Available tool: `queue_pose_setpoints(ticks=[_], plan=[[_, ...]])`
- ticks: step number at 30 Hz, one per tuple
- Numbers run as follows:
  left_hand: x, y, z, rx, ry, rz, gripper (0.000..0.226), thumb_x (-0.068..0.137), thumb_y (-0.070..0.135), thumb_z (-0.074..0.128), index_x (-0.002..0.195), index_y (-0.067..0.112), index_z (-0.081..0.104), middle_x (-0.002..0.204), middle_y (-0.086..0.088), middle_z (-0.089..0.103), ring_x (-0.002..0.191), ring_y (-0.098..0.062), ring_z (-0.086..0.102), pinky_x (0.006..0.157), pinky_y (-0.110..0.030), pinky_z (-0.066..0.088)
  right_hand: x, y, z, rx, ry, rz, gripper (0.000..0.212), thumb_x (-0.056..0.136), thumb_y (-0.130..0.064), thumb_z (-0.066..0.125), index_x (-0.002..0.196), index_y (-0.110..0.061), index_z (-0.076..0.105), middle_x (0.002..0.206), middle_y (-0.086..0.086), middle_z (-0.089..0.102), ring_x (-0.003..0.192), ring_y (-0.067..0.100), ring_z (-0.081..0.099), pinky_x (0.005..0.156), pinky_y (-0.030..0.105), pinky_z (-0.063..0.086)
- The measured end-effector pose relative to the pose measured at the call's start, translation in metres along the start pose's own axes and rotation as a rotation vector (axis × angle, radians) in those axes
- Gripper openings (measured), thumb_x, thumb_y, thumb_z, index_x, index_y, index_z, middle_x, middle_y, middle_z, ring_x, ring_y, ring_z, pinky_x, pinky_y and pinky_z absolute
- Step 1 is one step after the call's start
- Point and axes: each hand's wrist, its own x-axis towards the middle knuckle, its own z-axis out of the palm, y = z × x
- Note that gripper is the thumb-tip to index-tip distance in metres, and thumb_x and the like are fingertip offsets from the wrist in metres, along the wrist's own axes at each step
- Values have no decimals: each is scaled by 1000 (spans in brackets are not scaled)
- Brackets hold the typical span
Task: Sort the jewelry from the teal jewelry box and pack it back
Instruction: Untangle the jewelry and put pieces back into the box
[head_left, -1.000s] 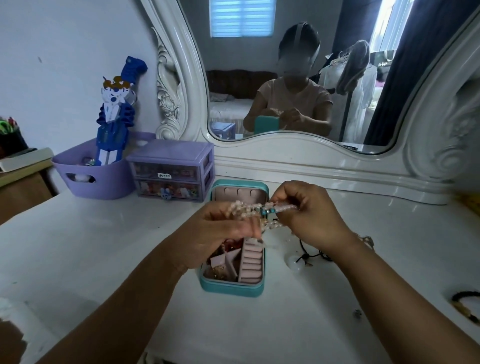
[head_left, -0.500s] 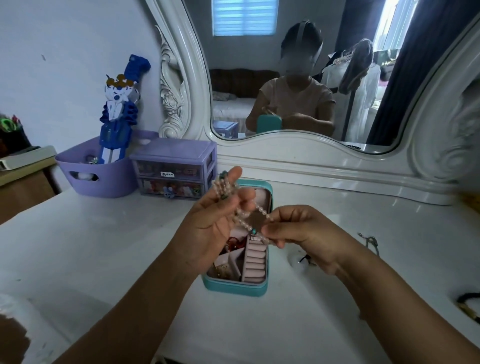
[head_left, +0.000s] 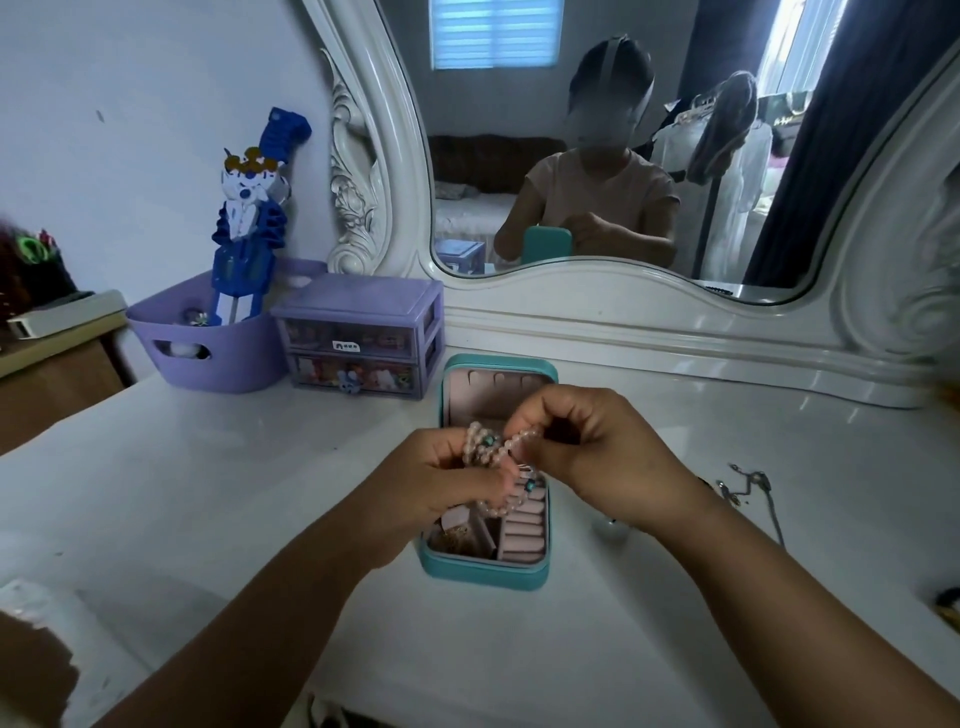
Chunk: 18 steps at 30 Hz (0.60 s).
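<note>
At the far left of the white desk (head_left: 208, 493) a purple basket (head_left: 208, 343) and a small purple drawer unit (head_left: 358, 338) stand against the wall, well clear of the work.

The left hand (head_left: 441, 483) is curled around a bunched strand of pale pink beads, the beaded bracelet (head_left: 493, 449), held just above the open teal jewelry box (head_left: 485, 569). Part of the strand droops from that hand toward the box's ring rolls. If the coils slip off the fingers, the loop could likely fall across the compartments and catch on the small pieces already lying in them.

The right hand (head_left: 587, 452) pinches the same strand at its upper end, close to the left. Pulling the two hands apart too hard would strain the cord, and a break would probably scatter beads over the desk.

To the right a thin chain (head_left: 748, 488) lies loose on the desk near the right forearm, where a sweeping wrist might drag it.
</note>
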Motion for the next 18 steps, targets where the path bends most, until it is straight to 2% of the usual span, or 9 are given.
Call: queue_pose_setpoints(ticks=[2, 4, 7, 9, 13, 16, 18], plan=[[1, 0, -6, 6, -52, -26, 10, 75, 6, 68, 75, 16, 71, 76, -7, 73, 75, -21, 70, 70, -30, 54, 1, 2, 1, 36, -28, 42, 13, 76, 2, 67, 80, -11, 67, 78, 7, 69, 72, 21, 64, 74, 41, 54], [0, 4, -10, -12, -170, -15, 8, 69, 12, 67, 67, 20, 70, 68, -1, 70, 70, -12, 67, 68, -23, 52, 0, 3, 3, 166, -122, 97, 25, 71, 4, 67, 93, -8, 64, 87, 10, 67, 77, 19, 62, 75, 41, 54], [1, 7, -12, -18, -247, -17, 6, 68, 14, 67, 73, 16, 70, 71, -1, 69, 73, -13, 66, 71, -22, 51, 0, 3, 5, 386, -307, 178, 54, 66, 7, 64, 117, -9, 54, 102, 6, 65, 91, 19, 62, 80, 34, 55], [3, 7, -13, 37, -230, -17, 9, 74, 8, 66, 81, 8, 70, 76, -5, 70, 76, -17, 66, 73, -24, 52, 2, 3, 6, 355, -274, 177, 57, 68, 12, 65, 119, -12, 53, 100, 5, 64, 91, 17, 62, 81, 31, 54], [6, 9, -10, 56, -148, 11, 10, 77, -4, 63, 81, 3, 69, 74, -7, 71, 73, -17, 68, 69, -23, 54, 3, 2, 11, 231, -142, 178, 32, 75, 17, 59, 100, -4, 63, 85, 14, 66, 76, 22, 64, 70, 28, 55], [6, 7, -7, 76, 42, 52, 13, 75, -2, 67, 79, 10, 70, 73, -7, 73, 69, -22, 70, 63, -29, 56, 2, 6, 13, 17, -50, 199, 11, 76, 2, 62, 75, -9, 66, 75, 16, 68, 70, 27, 66, 66, 41, 53], [7, 3, -6, 154, 200, 93, 10, 75, 5, 69, 75, 15, 69, 70, -4, 73, 65, -19, 70, 60, -30, 56, 3, 10, 14, -36, 33, 215, 11, 76, -6, 63, 66, -9, 64, 71, 19, 65, 65, 25, 61, 64, 46, 51]])
